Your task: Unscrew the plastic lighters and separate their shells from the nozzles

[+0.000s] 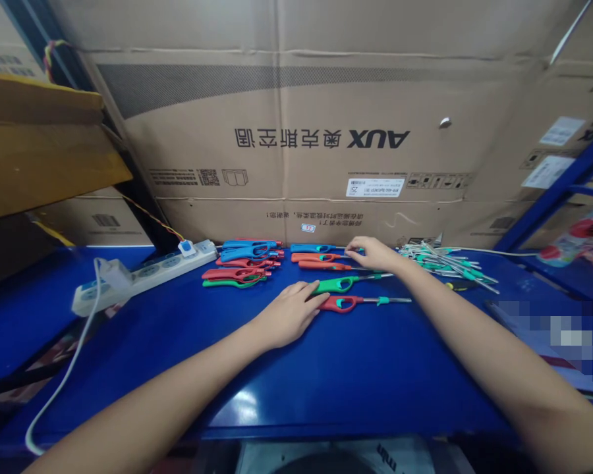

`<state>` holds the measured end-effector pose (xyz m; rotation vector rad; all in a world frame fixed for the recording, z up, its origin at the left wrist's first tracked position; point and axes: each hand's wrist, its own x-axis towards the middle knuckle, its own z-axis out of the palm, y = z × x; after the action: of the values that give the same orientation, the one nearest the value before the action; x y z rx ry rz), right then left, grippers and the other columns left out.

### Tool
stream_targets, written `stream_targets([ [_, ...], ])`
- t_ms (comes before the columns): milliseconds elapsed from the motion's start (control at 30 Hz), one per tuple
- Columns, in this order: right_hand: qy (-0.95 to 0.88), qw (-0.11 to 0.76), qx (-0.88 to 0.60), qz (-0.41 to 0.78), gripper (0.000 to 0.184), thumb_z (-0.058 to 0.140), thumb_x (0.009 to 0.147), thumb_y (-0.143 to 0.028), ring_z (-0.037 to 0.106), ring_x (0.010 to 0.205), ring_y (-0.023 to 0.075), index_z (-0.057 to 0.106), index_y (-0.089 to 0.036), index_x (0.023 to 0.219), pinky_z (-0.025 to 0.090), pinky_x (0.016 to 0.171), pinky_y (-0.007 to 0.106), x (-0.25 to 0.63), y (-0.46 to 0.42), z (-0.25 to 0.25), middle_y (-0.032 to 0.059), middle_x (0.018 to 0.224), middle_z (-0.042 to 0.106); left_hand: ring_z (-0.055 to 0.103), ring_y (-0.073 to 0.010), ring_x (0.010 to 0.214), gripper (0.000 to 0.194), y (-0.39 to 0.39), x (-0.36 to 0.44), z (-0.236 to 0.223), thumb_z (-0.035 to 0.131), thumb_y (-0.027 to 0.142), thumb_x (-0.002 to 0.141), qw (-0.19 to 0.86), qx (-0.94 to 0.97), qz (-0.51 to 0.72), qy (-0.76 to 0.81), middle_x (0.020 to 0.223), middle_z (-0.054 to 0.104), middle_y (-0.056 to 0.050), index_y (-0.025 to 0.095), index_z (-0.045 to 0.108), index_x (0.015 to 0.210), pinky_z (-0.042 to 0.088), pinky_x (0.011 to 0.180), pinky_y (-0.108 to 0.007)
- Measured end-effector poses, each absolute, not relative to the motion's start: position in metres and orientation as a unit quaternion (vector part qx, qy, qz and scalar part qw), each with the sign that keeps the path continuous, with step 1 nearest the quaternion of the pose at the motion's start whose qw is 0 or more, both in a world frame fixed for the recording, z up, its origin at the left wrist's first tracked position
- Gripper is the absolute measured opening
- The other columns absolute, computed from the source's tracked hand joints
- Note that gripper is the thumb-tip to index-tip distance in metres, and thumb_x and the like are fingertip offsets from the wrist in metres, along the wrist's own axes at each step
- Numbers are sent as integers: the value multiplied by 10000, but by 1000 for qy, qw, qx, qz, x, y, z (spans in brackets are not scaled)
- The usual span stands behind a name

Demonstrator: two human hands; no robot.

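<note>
My left hand (287,315) rests on the blue tabletop, fingers closed on the handle end of a red gas lighter (348,302). Its fingertips also touch a green lighter (336,284) lying just behind. Farther back, my right hand (373,253) has its fingers bent together over the front parts of a blue lighter (309,249) and an orange lighter (316,257); what its fingertips pinch is hidden. A second orange lighter (323,266) lies in the same row. These lighters point right, and the red one's metal rod carries a teal piece.
Red, blue and green lighter handles (250,251) are stacked left of the row. A pile of metal rods with teal parts (447,263) lies at right. A white power strip (148,273) with a cable stands at left. Upright cardboard (316,92) walls the back.
</note>
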<state>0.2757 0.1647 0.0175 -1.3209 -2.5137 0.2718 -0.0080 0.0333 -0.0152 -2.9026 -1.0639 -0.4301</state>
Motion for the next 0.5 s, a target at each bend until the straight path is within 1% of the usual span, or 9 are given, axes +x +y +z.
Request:
stream_targets([
  [67, -869, 151, -467, 71, 264, 551, 927, -253, 565, 1170, 295, 696, -155, 1124, 413, 1053, 448, 266, 170, 11, 161, 1206, 657, 492, -306, 1348, 418, 33, -9, -16, 399, 285, 1056, 8, -931, -142, -337, 1507, 503, -161, 202, 533, 1443, 450, 1109, -496],
  [133, -870, 132, -470, 72, 251, 612, 904, -214, 564, 1175, 296, 679, -148, 1137, 430, 1049, 472, 259, 175, 6, 163, 1218, 648, 478, -302, 1362, 405, 32, -10, -15, 416, 281, 1050, 9, -931, -148, -333, 1478, 535, -151, 211, 546, 1427, 431, 1124, -509],
  [200, -873, 100, -469, 91, 246, 638, 929, -261, 612, 1095, 255, 660, -143, 1144, 503, 972, 457, 259, 178, 2, 133, 1187, 656, 458, -312, 1383, 401, 30, -12, -12, 430, 281, 1045, 9, -933, -147, -329, 1454, 557, -147, 217, 550, 1423, 405, 1141, -536],
  [267, -876, 68, -463, 117, 265, 626, 960, -330, 654, 979, 202, 646, -148, 1152, 562, 866, 404, 264, 181, 2, 89, 1133, 670, 458, -322, 1384, 410, 27, -13, -9, 429, 285, 1045, 2, -936, -137, -325, 1451, 556, -155, 216, 542, 1432, 412, 1133, -540],
  [300, -877, 55, -459, 128, 254, 633, 954, -332, 665, 914, 186, 655, -150, 1128, 575, 816, 378, 268, 181, 4, 73, 1084, 684, 472, -324, 1370, 414, 25, -14, -7, 427, 286, 1044, -5, -937, -130, -323, 1452, 552, -160, 215, 539, 1437, 433, 1115, -530],
  [367, -881, 42, -449, 141, 180, 675, 885, -245, 667, 823, 183, 688, -149, 1037, 574, 762, 347, 273, 181, 9, 62, 973, 708, 509, -324, 1329, 416, 22, -14, -3, 433, 285, 1040, -15, -939, -118, -322, 1438, 557, -164, 219, 541, 1436, 480, 1067, -507],
  [400, -884, 48, -443, 141, 183, 675, 837, -180, 668, 833, 195, 698, -151, 1016, 568, 779, 348, 274, 181, 12, 72, 961, 716, 524, -324, 1309, 413, 20, -14, -2, 443, 285, 1035, -18, -939, -115, -323, 1427, 563, -161, 225, 546, 1431, 495, 1046, -501],
  [433, -887, 61, -437, 137, 250, 657, 802, -136, 670, 905, 216, 699, -157, 1048, 559, 834, 360, 272, 180, 14, 88, 1017, 720, 533, -322, 1294, 411, 19, -14, 0, 452, 287, 1031, -20, -939, -115, -324, 1418, 568, -155, 235, 550, 1426, 505, 1030, -497],
  [500, -893, 98, -422, 122, 435, 609, 798, -119, 601, 1171, 257, 650, -179, 1227, 490, 1015, 412, 263, 178, 14, 116, 1270, 661, 537, -317, 1281, 409, 17, -13, 1, 464, 295, 1026, -22, -938, -118, -325, 1412, 570, -140, 255, 549, 1424, 509, 1020, -496],
])
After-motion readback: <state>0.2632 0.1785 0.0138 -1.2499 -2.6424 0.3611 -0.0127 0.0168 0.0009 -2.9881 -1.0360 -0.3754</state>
